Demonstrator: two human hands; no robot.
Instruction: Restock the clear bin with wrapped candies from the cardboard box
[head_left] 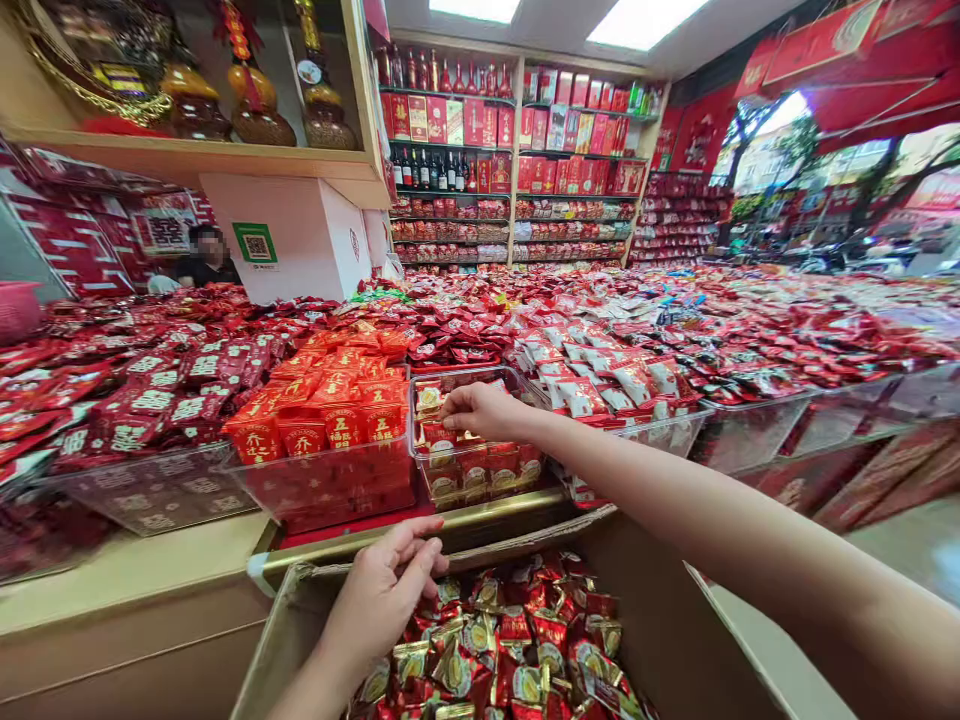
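Red-and-gold packets (480,640) heap in the near cardboard box (660,610); the left hand (390,575) hovers over its left side, loosely released. Right hand (476,412), fingertips together, at the far clear bin (421,462): grasping anything? Can't tell.

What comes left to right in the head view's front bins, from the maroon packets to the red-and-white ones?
Maroon packets → orange-red packets → red-and-gold packets, with the right hand over them → red-and-white packets.

Right hand (472,411) over clear bin (480,478)
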